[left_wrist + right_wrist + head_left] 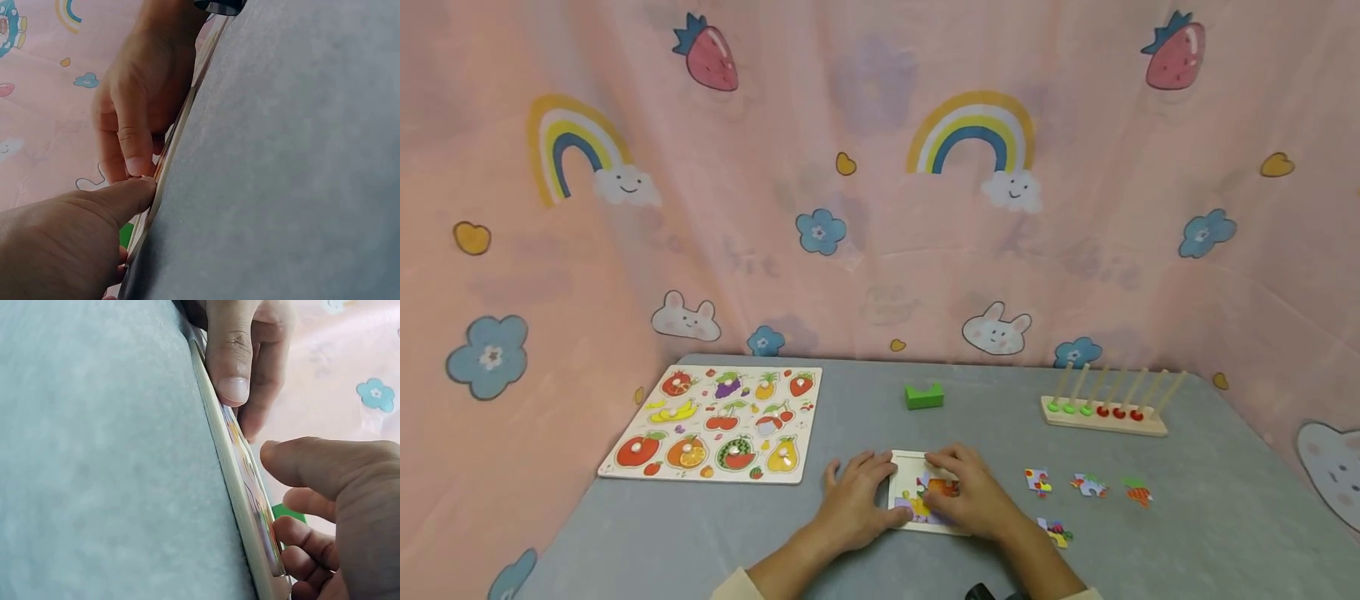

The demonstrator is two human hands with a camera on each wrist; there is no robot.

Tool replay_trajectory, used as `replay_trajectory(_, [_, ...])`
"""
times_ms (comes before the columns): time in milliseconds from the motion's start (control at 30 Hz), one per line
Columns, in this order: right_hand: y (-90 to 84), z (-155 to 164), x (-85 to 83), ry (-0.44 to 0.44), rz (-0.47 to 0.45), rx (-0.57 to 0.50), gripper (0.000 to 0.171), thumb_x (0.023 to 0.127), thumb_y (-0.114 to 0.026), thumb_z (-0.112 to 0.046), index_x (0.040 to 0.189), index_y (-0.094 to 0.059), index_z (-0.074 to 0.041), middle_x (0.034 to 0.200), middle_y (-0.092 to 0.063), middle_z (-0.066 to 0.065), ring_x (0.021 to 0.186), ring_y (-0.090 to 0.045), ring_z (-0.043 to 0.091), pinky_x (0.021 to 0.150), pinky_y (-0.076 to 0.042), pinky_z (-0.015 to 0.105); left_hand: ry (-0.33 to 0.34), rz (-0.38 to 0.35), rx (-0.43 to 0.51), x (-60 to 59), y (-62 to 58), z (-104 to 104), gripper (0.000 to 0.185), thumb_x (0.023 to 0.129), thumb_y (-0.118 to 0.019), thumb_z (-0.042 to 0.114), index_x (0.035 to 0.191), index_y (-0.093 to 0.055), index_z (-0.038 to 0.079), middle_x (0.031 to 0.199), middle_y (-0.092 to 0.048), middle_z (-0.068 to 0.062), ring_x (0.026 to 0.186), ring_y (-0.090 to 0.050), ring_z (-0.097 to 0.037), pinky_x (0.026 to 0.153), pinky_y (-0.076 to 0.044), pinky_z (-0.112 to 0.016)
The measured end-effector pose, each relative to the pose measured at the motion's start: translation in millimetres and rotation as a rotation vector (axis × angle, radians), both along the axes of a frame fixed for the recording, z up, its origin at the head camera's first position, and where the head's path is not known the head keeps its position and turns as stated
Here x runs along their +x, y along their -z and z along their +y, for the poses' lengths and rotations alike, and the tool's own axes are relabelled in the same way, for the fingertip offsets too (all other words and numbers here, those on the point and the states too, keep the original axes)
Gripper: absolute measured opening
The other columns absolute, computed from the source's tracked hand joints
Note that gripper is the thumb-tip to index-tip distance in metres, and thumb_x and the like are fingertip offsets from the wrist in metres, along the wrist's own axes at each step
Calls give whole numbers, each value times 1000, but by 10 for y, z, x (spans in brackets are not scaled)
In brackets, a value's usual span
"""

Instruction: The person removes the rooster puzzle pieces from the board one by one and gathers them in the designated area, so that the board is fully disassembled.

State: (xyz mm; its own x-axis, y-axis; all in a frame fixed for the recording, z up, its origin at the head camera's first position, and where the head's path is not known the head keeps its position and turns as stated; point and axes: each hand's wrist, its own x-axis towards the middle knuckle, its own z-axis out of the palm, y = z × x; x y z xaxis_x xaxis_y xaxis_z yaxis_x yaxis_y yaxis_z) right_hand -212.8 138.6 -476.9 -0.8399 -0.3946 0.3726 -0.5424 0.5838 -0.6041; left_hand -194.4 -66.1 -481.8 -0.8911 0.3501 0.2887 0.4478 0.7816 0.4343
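At the far left of the grey surface (700, 533) lies a fruit peg board (718, 422), flat and well apart from both hands. Moving right, the left hand (856, 502) rests on the surface with its fingers (880, 463) relaxed and spread, its thumb pressing against the left edge of the small jigsaw tray (901, 463); it grasps nothing. The tray sits near the front middle of the surface, between the two hands, with a few coloured pieces already inside it. Behind it, further back, stands a green block (923, 396). The right hand (973, 497) lies on top of the tray, its fingers bent down onto the puzzle pieces, pressing rather than clenched around anything. Further right, four loose puzzle pieces (1088, 485) lie scattered near the tray, and behind them a wooden bead rack (1105, 410) stands near the pink curtain (880, 167).
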Motion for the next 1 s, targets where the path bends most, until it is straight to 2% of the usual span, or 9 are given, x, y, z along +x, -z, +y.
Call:
replay_trajectory(167, [2, -24, 14, 17, 39, 76, 41, 65, -72, -23, 101, -64, -7, 95, -47, -6, 92, -40, 14, 79, -33, 39, 3, 2, -6, -13, 10, 1, 60, 66, -64, 53, 111, -57, 15, 125, -46, 3, 117, -35, -21, 86, -10, -57])
replay_trajectory(367, [-18, -55, 11, 38, 6, 134, 32, 66, -71, -24, 95, -65, -12, 93, -44, -7, 90, -39, 14, 78, -31, 39, 8, -14, -5, -12, -10, -10, 59, 66, -65, 52, 111, -57, 15, 125, -46, 3, 117, -34, -22, 87, -10, -57])
replay_trajectory(500, [-13, -44, -9, 39, 17, 126, 28, 65, -70, -21, 92, -64, -15, 93, -46, -5, 90, -40, 15, 78, -32, 40, 15, -30, 3, -18, -26, -8, 60, 66, -64, 53, 111, -57, 15, 126, -45, 3, 117, -34, -22, 87, -9, -58])
replay_trajectory(733, [-1, -21, -20, 20, 55, 67, 27, 66, -61, -1, 91, -65, -12, 91, -49, -2, 87, -42, 16, 73, -34, 38, 16, -34, 8, -19, -29, -3, 60, 66, -65, 53, 111, -57, 15, 126, -45, 3, 117, -34, -22, 87, -9, -57])
replay_trajectory(900, [6, -16, -12, 19, 54, 35, 27, 67, -61, 0, 91, -65, -12, 90, -50, -2, 87, -43, 14, 73, -35, 38, 13, -38, 5, -17, -30, -3, 60, 66, -64, 53, 112, -57, 14, 126, -45, 3, 118, -33, -22, 87, -9, -58])
replay_trajectory(1000, [29, -6, -11, 17, 85, 32, 28, 66, -62, -1, 92, -65, -11, 88, -52, -3, 86, -44, 12, 72, -36, 37, 11, -37, -1, -12, -26, 1, 61, 66, -64, 53, 113, -57, 15, 126, -45, 3, 118, -33, -21, 87, -9, -58])
